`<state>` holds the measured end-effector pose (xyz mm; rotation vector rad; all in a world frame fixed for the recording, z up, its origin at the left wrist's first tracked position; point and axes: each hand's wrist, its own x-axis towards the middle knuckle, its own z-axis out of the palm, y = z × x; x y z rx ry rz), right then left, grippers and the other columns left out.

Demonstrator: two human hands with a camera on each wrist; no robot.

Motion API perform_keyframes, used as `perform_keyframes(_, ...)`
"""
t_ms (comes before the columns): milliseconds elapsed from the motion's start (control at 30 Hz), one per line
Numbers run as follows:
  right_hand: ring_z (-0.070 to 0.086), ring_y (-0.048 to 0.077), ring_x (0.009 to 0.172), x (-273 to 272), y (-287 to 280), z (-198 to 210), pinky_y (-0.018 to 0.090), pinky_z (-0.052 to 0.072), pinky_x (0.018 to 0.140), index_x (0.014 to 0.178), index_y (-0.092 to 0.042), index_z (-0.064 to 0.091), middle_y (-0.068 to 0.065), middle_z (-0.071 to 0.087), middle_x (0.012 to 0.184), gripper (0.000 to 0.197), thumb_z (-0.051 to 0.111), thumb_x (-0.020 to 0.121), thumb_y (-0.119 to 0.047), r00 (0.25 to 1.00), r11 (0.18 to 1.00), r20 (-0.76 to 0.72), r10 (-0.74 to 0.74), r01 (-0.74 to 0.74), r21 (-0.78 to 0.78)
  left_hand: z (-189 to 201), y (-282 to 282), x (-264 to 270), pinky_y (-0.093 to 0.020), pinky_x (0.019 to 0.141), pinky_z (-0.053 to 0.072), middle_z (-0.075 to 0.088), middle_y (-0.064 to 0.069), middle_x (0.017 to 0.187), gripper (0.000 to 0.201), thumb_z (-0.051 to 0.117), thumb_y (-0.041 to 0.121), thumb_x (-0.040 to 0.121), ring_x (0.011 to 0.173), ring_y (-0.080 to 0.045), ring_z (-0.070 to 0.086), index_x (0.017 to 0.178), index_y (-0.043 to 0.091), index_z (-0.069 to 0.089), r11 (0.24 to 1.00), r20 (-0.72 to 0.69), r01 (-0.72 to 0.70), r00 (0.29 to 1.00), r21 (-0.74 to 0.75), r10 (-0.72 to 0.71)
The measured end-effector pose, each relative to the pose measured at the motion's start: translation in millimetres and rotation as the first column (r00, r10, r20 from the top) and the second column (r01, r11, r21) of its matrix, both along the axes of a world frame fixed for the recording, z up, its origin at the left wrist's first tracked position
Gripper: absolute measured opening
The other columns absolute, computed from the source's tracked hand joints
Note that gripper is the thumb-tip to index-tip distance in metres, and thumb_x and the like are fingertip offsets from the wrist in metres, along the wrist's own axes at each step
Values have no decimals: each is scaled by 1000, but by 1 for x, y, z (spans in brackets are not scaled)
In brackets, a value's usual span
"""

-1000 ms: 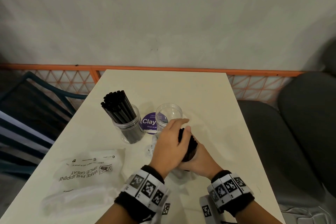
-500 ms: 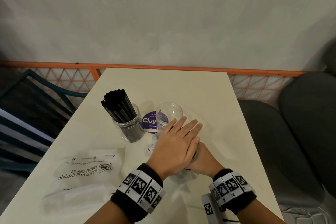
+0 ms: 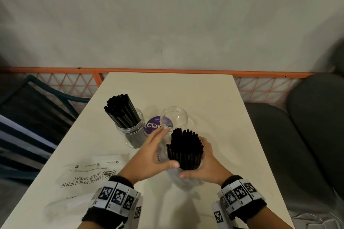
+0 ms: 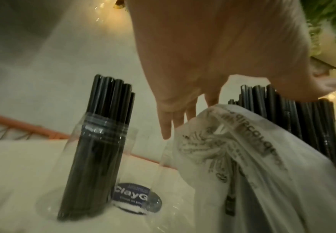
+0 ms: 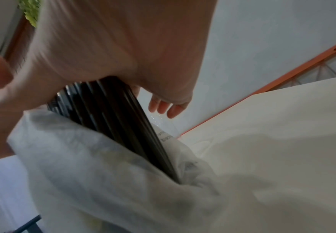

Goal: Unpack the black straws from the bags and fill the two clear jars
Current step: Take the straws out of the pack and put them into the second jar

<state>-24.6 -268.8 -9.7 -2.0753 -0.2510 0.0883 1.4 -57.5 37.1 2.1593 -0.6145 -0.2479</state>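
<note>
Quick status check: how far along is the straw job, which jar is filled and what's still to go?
Done: the left jar holds a full bunch of black straws, and an emptied bag lies flat on the table. In hand: the right hand grips a second bundle of straws, its lower end in a bag; the left hand is open beside it. Left: the right jar is empty.

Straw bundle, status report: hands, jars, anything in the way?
Right hand grips straw bundle, bag round its base. Left hand open beside it. Empty jar just beyond, unobstructed; other jar filled.
</note>
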Motion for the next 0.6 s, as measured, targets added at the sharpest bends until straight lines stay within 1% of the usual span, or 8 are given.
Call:
perform_keyframes(100,27,14,129,0,-7,-8,44,27,113,128,-54,23,-17,27,129,109,82,37,-67,999,985,-30,42,-46,-163,-8,3,0,-19,110,20,18,17,147,89,64,78,48,136,5,17,122,59,19,998,-57,55,997,21,-54)
perform_keyframes(167,19,6,123,-4,-11,-12,39,19,115,140,-39,15,-18,20,127,121,85,43,-61,981,938,-181,75,-131,-321,-10,4,1,-11,105,18,16,25,143,91,72,71,48,132,16,13,121,60,19,996,-83,83,993,30,-80)
perform_keyframes(267,25,13,127,-8,-19,-29,37,23,114,144,-30,12,-11,24,135,129,81,40,-65,948,855,-301,105,-240,-459,-14,10,4,2,97,16,11,32,140,100,84,43,55,127,22,12,126,58,16,990,-100,122,988,67,-115)
perform_keyframes(333,34,18,129,-8,-23,-38,30,33,109,142,-29,21,-5,32,139,116,83,48,-54,938,886,-319,133,-257,-386,-16,15,7,6,95,16,17,30,139,99,84,32,59,125,21,17,130,52,18,988,-72,124,990,92,-118)
perform_keyframes(433,46,0,112,-9,-22,-28,11,37,92,127,-43,37,-17,46,122,70,73,70,-24,952,944,-252,174,-234,-231,-14,20,8,4,95,20,30,36,130,84,81,22,63,118,27,25,126,47,30,996,28,81,996,42,-82)
perform_keyframes(500,46,-6,105,-11,-24,-22,12,36,88,116,-55,39,-25,46,114,58,68,77,-24,965,956,-191,180,-218,-196,-14,22,8,1,94,28,45,40,122,72,77,32,61,115,21,37,121,44,39,999,94,18,995,-45,-13)
perform_keyframes(533,46,-3,105,-12,-26,-22,14,37,89,119,-51,41,-22,47,115,53,67,80,-28,967,960,-179,180,-212,-184,-15,22,8,-2,91,33,50,38,118,66,75,36,60,111,17,44,117,43,43,995,109,-34,993,-99,44)
perform_keyframes(600,48,-1,99,-13,-33,-20,14,40,84,119,-39,46,-12,50,111,40,65,83,-40,975,973,-181,129,-159,-167,-20,24,8,-10,83,43,60,26,108,57,81,27,61,100,7,54,108,42,53,962,81,-182,976,-205,202)
